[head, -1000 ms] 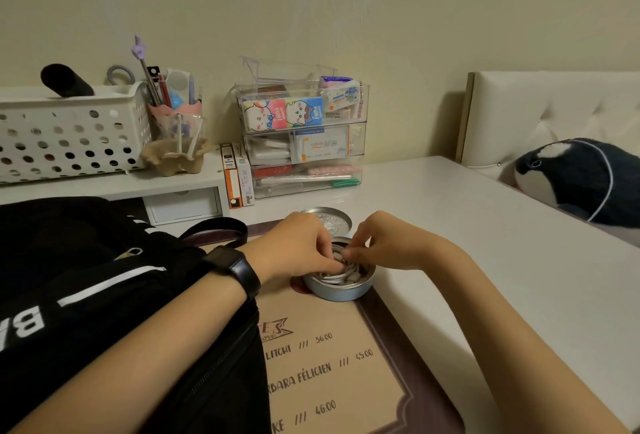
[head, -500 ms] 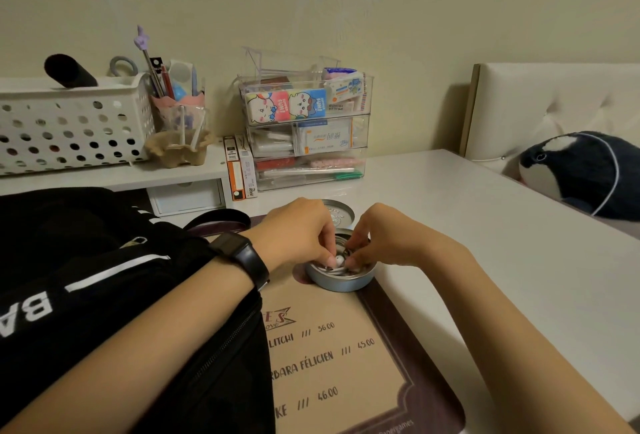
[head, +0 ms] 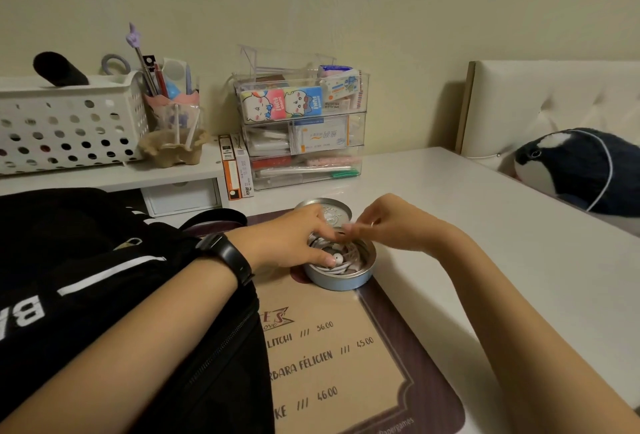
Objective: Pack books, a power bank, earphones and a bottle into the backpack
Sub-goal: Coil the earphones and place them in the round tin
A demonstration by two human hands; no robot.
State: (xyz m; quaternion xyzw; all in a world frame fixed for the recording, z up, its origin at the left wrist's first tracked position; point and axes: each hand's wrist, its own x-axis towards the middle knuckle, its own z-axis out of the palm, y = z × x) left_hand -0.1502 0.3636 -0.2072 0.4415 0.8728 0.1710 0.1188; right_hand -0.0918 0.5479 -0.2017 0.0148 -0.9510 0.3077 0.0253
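One tin [head: 341,283] | one lid [head: 325,207] | one backpack [head: 86,260] | left hand [head: 287,239] grips earphones [head: 341,257] | right hand [head: 391,222] grip unclear

Both forearms reach forward, left hand [head: 294,241] curled onto the earphones [head: 341,259], right hand [head: 393,226] with fingertips pinched together.

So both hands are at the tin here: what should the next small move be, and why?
Probably tuck the last bit of cable in. The earphones lie coiled in the open tin, the left hand holds the coil down, and the right hand pinches, blurred, just above the rim, likely on a loose end. The lid lies behind the tin, off.
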